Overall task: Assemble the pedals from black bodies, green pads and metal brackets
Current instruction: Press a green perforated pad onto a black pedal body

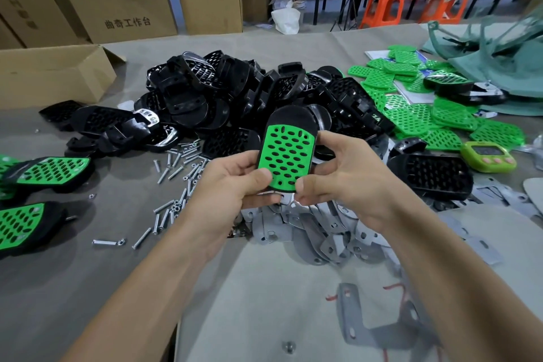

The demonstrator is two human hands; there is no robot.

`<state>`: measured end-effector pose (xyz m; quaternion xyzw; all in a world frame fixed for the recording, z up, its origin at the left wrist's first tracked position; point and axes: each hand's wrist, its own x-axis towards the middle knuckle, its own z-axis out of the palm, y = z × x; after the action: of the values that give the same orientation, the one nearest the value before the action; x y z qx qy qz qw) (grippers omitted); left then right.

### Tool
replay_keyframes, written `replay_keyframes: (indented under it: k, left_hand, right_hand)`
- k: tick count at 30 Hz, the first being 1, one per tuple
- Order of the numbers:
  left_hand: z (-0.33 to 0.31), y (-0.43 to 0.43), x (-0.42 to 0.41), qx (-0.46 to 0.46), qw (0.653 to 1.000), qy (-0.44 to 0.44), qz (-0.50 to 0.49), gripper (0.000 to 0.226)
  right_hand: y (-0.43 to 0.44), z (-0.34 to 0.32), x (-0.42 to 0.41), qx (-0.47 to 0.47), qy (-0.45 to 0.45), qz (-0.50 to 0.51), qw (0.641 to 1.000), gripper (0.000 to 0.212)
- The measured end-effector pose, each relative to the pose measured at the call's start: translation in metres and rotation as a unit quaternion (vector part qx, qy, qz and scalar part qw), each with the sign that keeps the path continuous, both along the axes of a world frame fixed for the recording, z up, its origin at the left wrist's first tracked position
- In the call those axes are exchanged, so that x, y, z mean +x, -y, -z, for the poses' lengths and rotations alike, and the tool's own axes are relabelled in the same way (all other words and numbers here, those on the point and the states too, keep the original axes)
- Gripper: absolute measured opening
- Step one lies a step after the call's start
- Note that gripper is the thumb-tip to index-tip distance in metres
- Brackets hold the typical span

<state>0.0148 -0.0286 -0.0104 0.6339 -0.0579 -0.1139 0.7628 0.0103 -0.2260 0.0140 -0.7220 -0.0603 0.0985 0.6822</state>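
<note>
A pedal [285,156] is gripped at its lower corners by the left hand [232,185] and right hand [340,185], above the counter [88,288]. It is judged light, rigid and smooth; the side edges are best pinched.

Left pedals [17,229] cropped, right green mesh [499,47] blurred

a black body [293,116] with a holed green pad [284,159] on it is upright over the table [88,273] middle. more bodies [205,91] behind, pads [411,117] at right edge, brackets [311,241] nearer, pedals [55,170] at left edge.
</note>
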Motion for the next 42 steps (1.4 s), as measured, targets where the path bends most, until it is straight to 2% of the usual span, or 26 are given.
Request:
replay_keyframes:
  k: [7, 11, 14, 19, 21, 23, 27, 31, 34, 36, 38, 42]
  left_hand:
    - [0.002, 0.002, -0.001, -0.003, 0.999, 0.026, -0.018, 0.038]
    - [0.003, 0.005, -0.002, 0.006, 1.0, 0.017, -0.023, 0.04]
    - [0.005, 0.01, -0.005, 0.022, 0.999, 0.031, -0.036, 0.035]
    - [0.003, 0.012, -0.006, 0.033, 0.99, 0.095, -0.098, 0.021]
    - [0.0, 0.011, -0.006, 0.015, 0.991, 0.084, -0.102, 0.014]
    - [-0.002, 0.008, -0.006, -0.008, 0.993, 0.063, -0.095, 0.02]
    - [-0.003, 0.003, -0.008, 0.002, 0.994, 0.067, -0.081, 0.017]
    - [-0.003, -0.001, -0.007, 0.051, 0.996, 0.066, -0.035, 0.016]
    - [-0.002, 0.002, -0.007, 0.065, 0.994, 0.059, -0.06, 0.018]
    - [0.0, 0.007, -0.009, 0.122, 0.985, 0.086, -0.09, 0.028]
    - [0.002, 0.011, -0.01, 0.194, 0.964, 0.139, -0.121, 0.035]
    - [0.001, 0.014, -0.012, 0.226, 0.936, 0.212, -0.165, 0.036]
  right_hand:
    - [-0.001, 0.003, 0.0, 0.002, 0.008, -0.01, 1.0, 0.05]
    - [-0.004, 0.003, 0.002, 0.003, 0.004, 0.035, 0.999, 0.016]
    - [-0.004, 0.007, 0.004, 0.016, 0.028, 0.066, 0.997, 0.016]
    - [-0.003, 0.007, 0.004, 0.053, 0.044, 0.056, 0.996, 0.013]
    - [0.0, 0.008, 0.005, 0.055, 0.045, 0.055, 0.996, 0.014]
    - [0.0, 0.01, 0.005, 0.046, 0.048, 0.055, 0.996, 0.013]
    - [0.0, 0.009, 0.004, 0.041, 0.032, 0.038, 0.998, 0.01]
    - [0.0, 0.01, 0.005, 0.017, 0.039, 0.044, 0.998, 0.014]
    - [-0.007, 0.012, 0.002, 0.018, 0.064, 0.035, 0.997, 0.025]
    - [-0.016, 0.013, -0.001, 0.011, 0.052, 0.016, 0.998, 0.033]
    - [-0.024, 0.014, -0.004, -0.032, 0.044, 0.021, 0.998, 0.042]
    - [-0.033, 0.01, -0.007, -0.164, 0.111, 0.05, 0.979, 0.068]
